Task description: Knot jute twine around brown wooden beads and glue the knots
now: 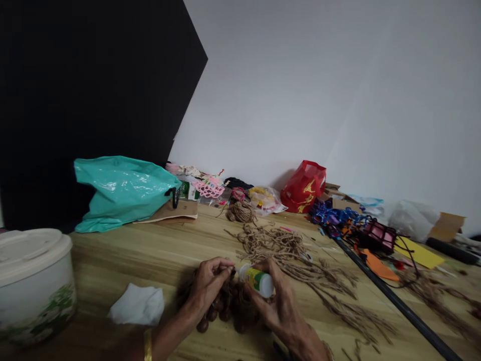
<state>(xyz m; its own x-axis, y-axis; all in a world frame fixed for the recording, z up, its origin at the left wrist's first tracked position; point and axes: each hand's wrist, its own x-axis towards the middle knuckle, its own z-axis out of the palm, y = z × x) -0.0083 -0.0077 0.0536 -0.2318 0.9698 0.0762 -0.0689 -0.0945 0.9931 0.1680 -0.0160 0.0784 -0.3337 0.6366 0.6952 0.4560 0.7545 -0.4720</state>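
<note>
My right hand [283, 306] is wrapped round a small tilted bottle [256, 279] with a yellow and green label and white ends. Close by on the left, the fingertips of my left hand [208, 283] are pinched together at something small and dark that I cannot make out. Beneath both hands lies a bunch of round dark-brown beads [212, 315] with brown cord among them, partly covered by the hands. Loose brown cords [278, 243] spread over the wooden table [158, 253] just beyond my right hand.
A lidded white tub [37, 286] and a crumpled white tissue [137, 305] are on the left. Behind them rests a turquoise bag [124, 188]. A red bag [304, 188] stands by the wall. Blue cords [334, 215] and a long black bar [391, 296] lie to the right.
</note>
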